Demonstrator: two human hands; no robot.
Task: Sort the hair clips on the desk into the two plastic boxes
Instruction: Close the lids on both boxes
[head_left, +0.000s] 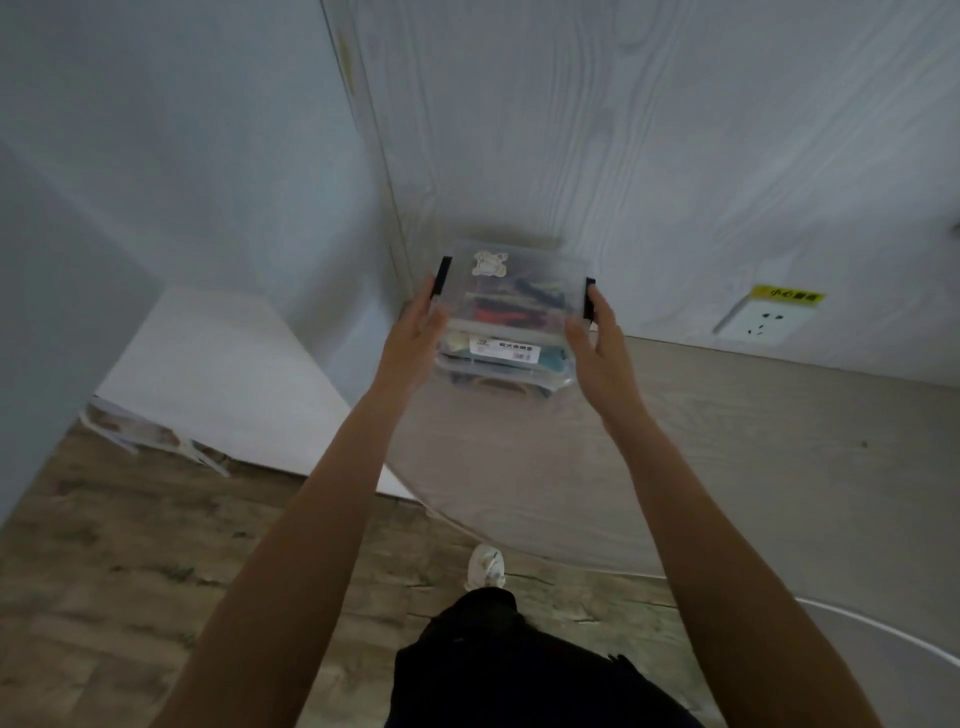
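Two clear plastic boxes (511, 317) with black side latches sit stacked at the far corner of the desk (727, 457), against the wall. Colourful hair clips show blurred through their walls. A white label is on the lower box's front. My left hand (415, 332) presses against the left side of the stack and my right hand (597, 338) against the right side, both gripping it. No loose clips are visible on the desk.
A wood-grain wall panel (623, 156) stands right behind the boxes. A wall socket (763, 325) with a yellow sticker sits to the right. Below the desk's curved edge are the wooden floor (130, 571), my shoe (485, 566) and a white board (223, 374).
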